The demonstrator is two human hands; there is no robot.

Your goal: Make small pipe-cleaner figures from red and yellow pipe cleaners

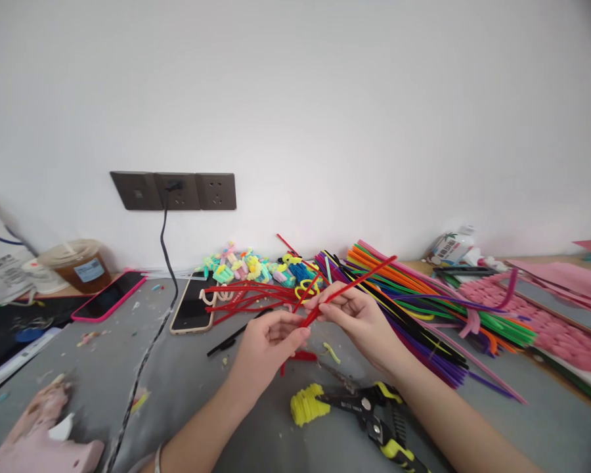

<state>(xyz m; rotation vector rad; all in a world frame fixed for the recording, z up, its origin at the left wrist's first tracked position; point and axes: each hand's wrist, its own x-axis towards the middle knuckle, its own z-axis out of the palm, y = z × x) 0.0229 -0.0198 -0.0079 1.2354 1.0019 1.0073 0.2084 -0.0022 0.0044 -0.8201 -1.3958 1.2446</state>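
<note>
Both hands meet over the grey table [546, 427], pinching one red pipe cleaner [362, 279] that slants up to the right. My left hand [266, 348] grips its lower end with closed fingers. My right hand [357, 318] pinches it a little higher. Behind the hands lies a loose bunch of red pipe cleaners [246, 295]. A big fan of multicoloured pipe cleaners [423, 309] spreads out to the right. Below the hands lie black and yellow pliers [369, 410] and a yellow coiled piece [306, 404].
Two phones lie on the table, one pink [109, 295] and one pale [193, 309], with a black cable [148, 348] from the wall sockets [173, 190]. A heap of small colourful pieces [251, 266] sits by the wall. A drink cup [81, 264] stands left; pink sheets [551, 315] lie right.
</note>
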